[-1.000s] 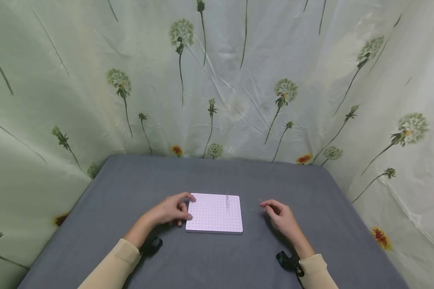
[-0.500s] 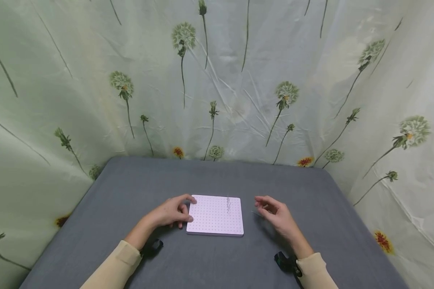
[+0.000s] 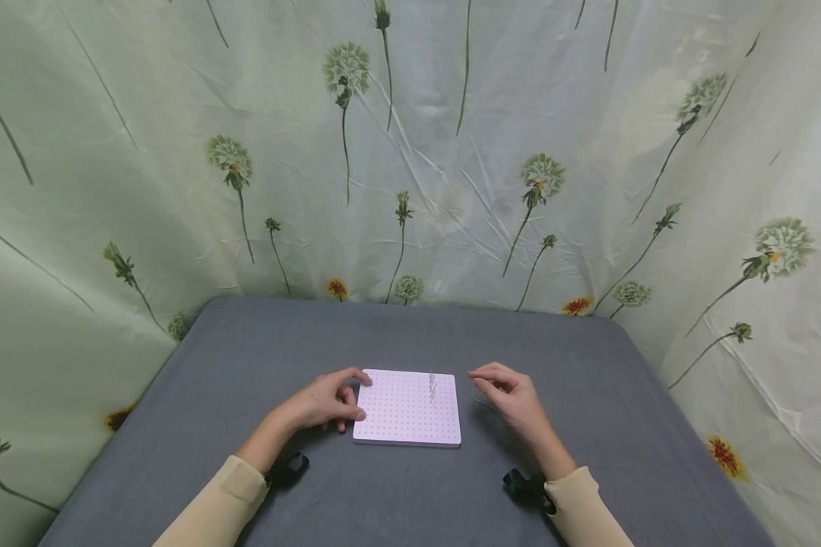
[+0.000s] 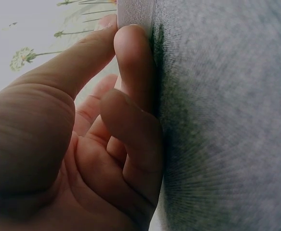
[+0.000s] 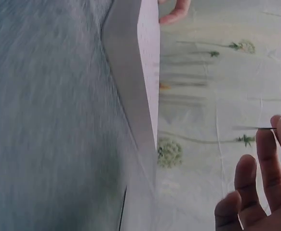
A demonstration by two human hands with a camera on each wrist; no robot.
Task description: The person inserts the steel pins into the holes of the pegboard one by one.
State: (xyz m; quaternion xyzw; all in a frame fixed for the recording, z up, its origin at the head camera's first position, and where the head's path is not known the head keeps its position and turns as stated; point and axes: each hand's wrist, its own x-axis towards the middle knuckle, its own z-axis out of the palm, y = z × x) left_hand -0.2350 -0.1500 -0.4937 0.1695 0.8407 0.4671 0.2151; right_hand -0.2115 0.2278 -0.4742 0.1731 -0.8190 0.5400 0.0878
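Observation:
My left hand (image 3: 326, 400) holds the left edge of a white pegboard (image 3: 397, 410), thumb and index finger on its top. In the left wrist view the thumb (image 4: 77, 62) lies over the rim and another finger presses the board's side (image 4: 134, 12). To the right of the board, my right hand (image 3: 513, 391) hovers, pinching a thin metal pin (image 5: 266, 128) between thumb and index finger, its other fingers loosely bent. Several thin pins (image 3: 432, 386) stand in a row in the board's holes near its right side.
Another thin pin (image 3: 486, 406) lies on the grey cloth-covered table (image 3: 410, 494), right of the board and below the right hand. A flowered curtain (image 3: 445, 213) hangs behind the table and along both sides.
My right hand has picked up a pin from the table and moved left toward the board with it, rising slightly. My left hand stays on the board.

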